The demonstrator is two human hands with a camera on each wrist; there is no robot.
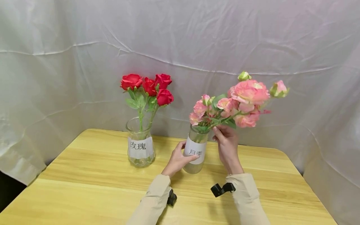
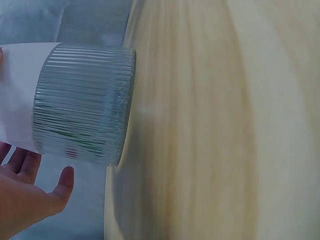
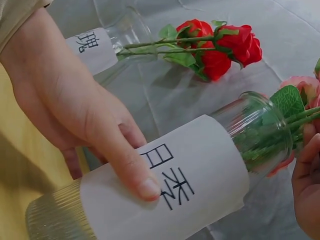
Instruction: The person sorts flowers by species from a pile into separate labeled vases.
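Observation:
In the head view my left hand (image 1: pixel 178 159) grips a ribbed glass vase (image 1: pixel 194 169), its thumb across the white label. The vase tilts slightly, its base near the tabletop. Pink flowers (image 1: pixel 250 92) with buds and green leaves lean out of its mouth to the right. At the rim, my right hand (image 1: pixel 227 145) pinches their stems between thumb and fingers. Stems inside the neck (image 3: pixel 260 130) show through the glass in the right wrist view. Seen from the left wrist, the left hand (image 2: pixel 25 195) has fingers behind the label and the little finger held away.
A second glass vase (image 1: pixel 140 161), also labelled, stands to the left with several red roses (image 1: pixel 150 86). Both vases are near the back edge of the wooden table (image 1: pixel 98 190). A grey cloth (image 1: pixel 180 37) hangs behind and at both sides.

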